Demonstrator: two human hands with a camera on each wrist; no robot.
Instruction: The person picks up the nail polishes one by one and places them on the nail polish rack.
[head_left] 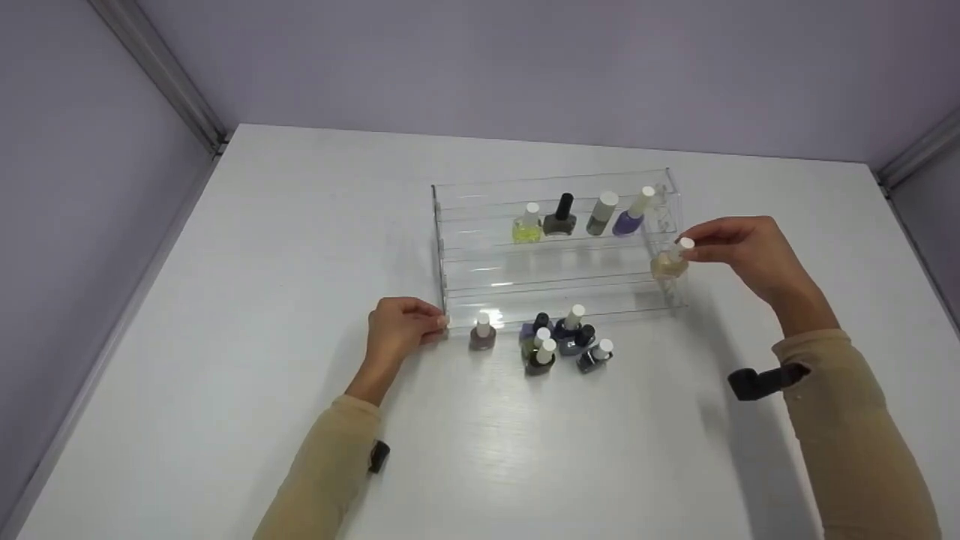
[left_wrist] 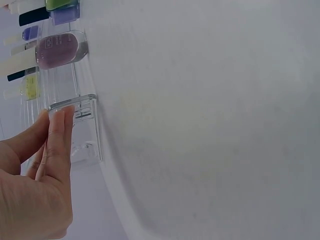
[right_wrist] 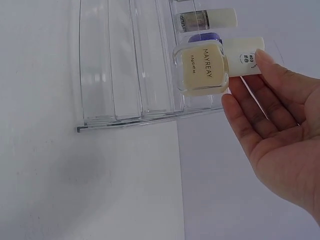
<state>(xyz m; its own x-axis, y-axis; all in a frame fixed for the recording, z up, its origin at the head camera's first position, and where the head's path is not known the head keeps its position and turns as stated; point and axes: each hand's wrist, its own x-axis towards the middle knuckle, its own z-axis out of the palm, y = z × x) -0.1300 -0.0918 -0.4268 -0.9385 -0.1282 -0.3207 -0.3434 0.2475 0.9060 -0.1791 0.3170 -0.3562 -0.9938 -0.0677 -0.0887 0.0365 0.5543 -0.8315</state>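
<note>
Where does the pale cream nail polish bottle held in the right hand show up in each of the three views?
Head: the cream bottle is right of centre, at the rack's right end, its white cap pinched by the right hand.
Left wrist: not identifiable among the bottles at the top left.
Right wrist: upper centre, cap pointing right, held by fingers.
Shared landmark: the clear acrylic rack.
</note>
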